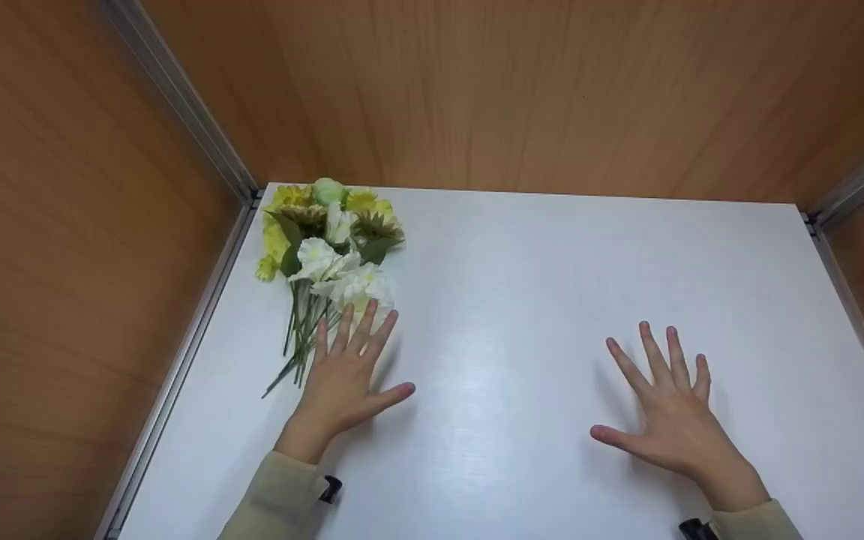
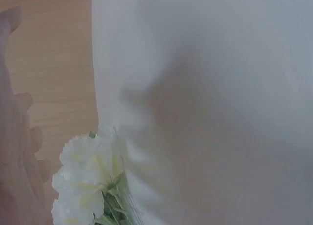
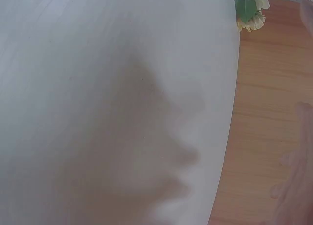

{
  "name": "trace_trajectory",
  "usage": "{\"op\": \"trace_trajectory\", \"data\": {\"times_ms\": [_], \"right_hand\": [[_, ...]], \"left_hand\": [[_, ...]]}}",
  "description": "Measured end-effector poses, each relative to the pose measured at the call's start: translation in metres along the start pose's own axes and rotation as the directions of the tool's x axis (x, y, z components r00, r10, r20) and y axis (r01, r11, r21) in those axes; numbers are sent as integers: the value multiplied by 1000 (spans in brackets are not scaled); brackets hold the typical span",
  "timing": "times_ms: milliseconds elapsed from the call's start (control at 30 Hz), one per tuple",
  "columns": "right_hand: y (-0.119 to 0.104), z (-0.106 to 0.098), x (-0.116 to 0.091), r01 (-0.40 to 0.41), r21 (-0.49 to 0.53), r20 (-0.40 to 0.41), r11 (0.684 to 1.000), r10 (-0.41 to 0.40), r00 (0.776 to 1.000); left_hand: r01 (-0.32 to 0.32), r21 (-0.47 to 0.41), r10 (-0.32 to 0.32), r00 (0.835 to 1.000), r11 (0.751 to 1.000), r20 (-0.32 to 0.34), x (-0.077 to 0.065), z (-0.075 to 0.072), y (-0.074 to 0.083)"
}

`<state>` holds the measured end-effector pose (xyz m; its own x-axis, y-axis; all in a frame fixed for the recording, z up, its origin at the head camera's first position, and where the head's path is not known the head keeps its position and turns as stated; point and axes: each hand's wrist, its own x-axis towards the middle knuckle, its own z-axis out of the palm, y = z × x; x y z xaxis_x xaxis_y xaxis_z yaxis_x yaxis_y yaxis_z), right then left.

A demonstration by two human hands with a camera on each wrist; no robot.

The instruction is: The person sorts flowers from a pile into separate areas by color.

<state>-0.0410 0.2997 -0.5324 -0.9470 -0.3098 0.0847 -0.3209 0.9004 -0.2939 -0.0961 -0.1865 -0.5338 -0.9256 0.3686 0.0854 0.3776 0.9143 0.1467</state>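
Observation:
A bunch of flowers (image 1: 317,259) with white, yellow and pale green heads lies at the table's back left, its thin green stems (image 1: 298,337) pointing toward the front. Over the lower part of the bunch my left hand (image 1: 342,386) hovers with fingers spread, its fingertips overlapping a white bloom in the head view. White blooms (image 2: 83,178) also show low in the left wrist view. On the right side, my right hand (image 1: 672,420) is held above the table, fingers spread and holding nothing. Both hands cast shadows on the white surface.
The white table (image 1: 507,300) is bounded by wood-grain panels at the left (image 1: 64,262), back (image 1: 492,97) and right. Grey metal rails (image 1: 184,97) run along the panel corners. A dark strap piece (image 1: 331,490) shows at the left sleeve.

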Motion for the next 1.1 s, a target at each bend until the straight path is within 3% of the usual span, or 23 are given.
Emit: {"op": "trace_trajectory", "data": {"times_ms": [133, 233, 400, 567, 767, 967, 1100], "right_hand": [[0, 0, 2, -13, 7, 3, 1000, 13, 1000], [0, 1, 3, -17, 17, 0, 1000, 17, 1000], [-1, 2, 4, -17, 30, -1, 999, 17, 1000], [-1, 3, 6, -16, 31, -6, 999, 16, 1000], [0, 1, 4, -22, 45, -3, 999, 23, 1000], [1, 0, 3, -28, 49, -4, 998, 28, 1000], [2, -2, 2, -34, 53, -4, 998, 34, 999]], "left_hand": [[110, -50, -111, 994, 993, -13, -3, -2, -19], [191, -92, -198, 977, 977, -75, -5, -1, -32], [297, -173, -327, 927, 939, -184, -6, 6, -46], [372, -173, -406, 880, 912, -248, -7, 14, -56], [441, -173, -470, 855, 881, -219, -7, 19, -62], [514, -208, -550, 813, 832, -192, -7, 19, -65], [529, -210, -564, 805, 822, -182, -6, 16, -63]]}}
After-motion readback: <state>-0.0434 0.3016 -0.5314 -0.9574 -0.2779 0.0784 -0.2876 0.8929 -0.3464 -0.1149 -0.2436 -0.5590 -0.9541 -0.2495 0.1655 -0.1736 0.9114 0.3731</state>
